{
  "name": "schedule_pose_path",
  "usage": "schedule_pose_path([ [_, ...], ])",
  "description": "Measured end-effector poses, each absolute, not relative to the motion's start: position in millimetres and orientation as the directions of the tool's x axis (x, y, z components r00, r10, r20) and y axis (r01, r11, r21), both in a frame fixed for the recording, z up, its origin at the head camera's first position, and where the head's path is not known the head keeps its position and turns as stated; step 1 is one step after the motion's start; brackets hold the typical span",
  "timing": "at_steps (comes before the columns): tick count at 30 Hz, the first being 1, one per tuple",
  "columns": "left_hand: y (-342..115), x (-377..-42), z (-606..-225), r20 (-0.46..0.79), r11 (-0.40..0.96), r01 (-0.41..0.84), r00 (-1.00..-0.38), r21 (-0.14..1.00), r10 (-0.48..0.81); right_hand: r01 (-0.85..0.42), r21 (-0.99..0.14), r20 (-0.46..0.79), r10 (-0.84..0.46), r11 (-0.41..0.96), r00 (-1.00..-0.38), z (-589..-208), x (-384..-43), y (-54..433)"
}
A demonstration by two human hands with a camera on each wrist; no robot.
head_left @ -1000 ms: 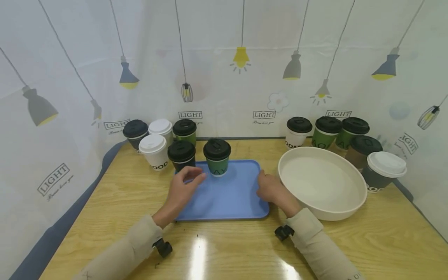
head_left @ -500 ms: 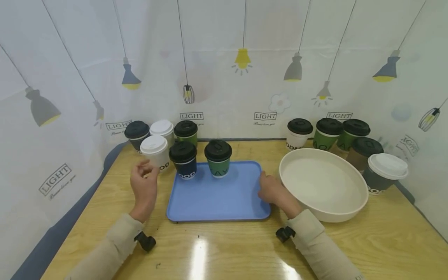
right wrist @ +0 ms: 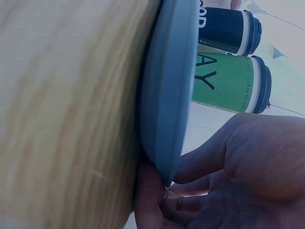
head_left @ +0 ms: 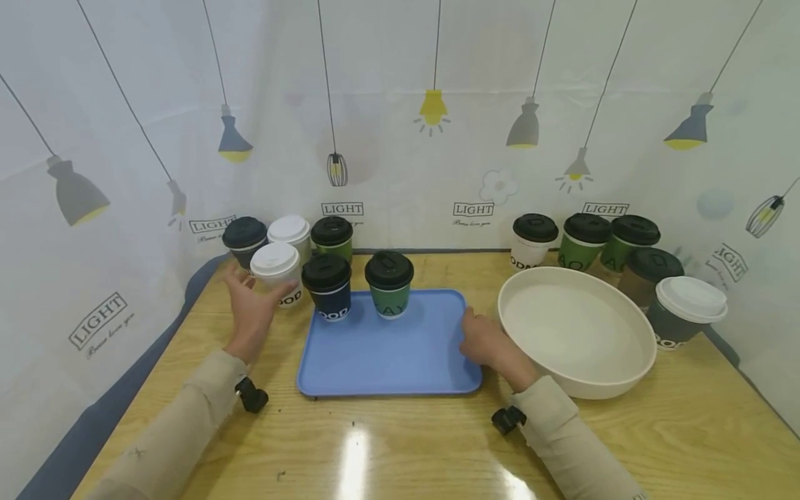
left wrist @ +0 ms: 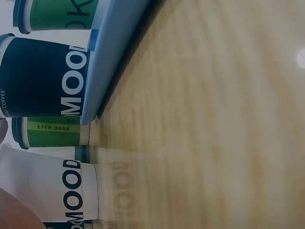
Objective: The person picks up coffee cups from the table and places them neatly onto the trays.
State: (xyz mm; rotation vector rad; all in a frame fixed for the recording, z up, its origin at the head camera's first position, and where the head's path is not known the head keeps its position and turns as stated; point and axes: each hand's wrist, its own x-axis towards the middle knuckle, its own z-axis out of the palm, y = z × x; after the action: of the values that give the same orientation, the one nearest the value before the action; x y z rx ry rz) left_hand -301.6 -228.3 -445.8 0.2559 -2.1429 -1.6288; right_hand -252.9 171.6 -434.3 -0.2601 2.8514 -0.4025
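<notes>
Head view shows the white cup (head_left: 275,271) upright on the wooden table (head_left: 312,444), off the far left corner of the blue tray (head_left: 390,357), its long axis vertical and its white lid uppermost. The left hand (head_left: 248,309) is spread wide beside it, thumb and fingers apart about the near side; whether they touch it cannot be told. Left wrist view sees the same cup lying sideways across the frame, base to the right, and spells out "MOOD" in full where the head camera catches only the last letters; it also adds the lettering's reflection on the tabletop.

The tray lies flat, long axis running left to right, with a dark blue cup (head_left: 330,295) and a green cup (head_left: 390,292) upright along its far edge. The right hand (head_left: 489,340) pinches the tray's right edge; only right wrist view reveals the thumb (right wrist: 209,155) above the rim and a finger below.

Farther out, a cream bowl (head_left: 575,326) sits to the right, near five lidded cups (head_left: 585,236).
</notes>
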Motion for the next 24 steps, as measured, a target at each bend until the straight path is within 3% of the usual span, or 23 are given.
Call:
schedule_pose_path([
  [11, -218.9, -331.7, -446.2, 0.249, 0.365, 0.106, -0.895, 0.925, -0.370, -0.140, -0.313, -0.208, -0.211, 0.939, -0.955, -436.7, -250.8, 171.2],
  [24, -222.3, -334.9, -447.1, 0.256, 0.354, 0.103, -0.871, 0.930, -0.419, -0.153, -0.298, -0.187, -0.215, 0.942, -0.959, -435.7, -252.8, 172.4],
])
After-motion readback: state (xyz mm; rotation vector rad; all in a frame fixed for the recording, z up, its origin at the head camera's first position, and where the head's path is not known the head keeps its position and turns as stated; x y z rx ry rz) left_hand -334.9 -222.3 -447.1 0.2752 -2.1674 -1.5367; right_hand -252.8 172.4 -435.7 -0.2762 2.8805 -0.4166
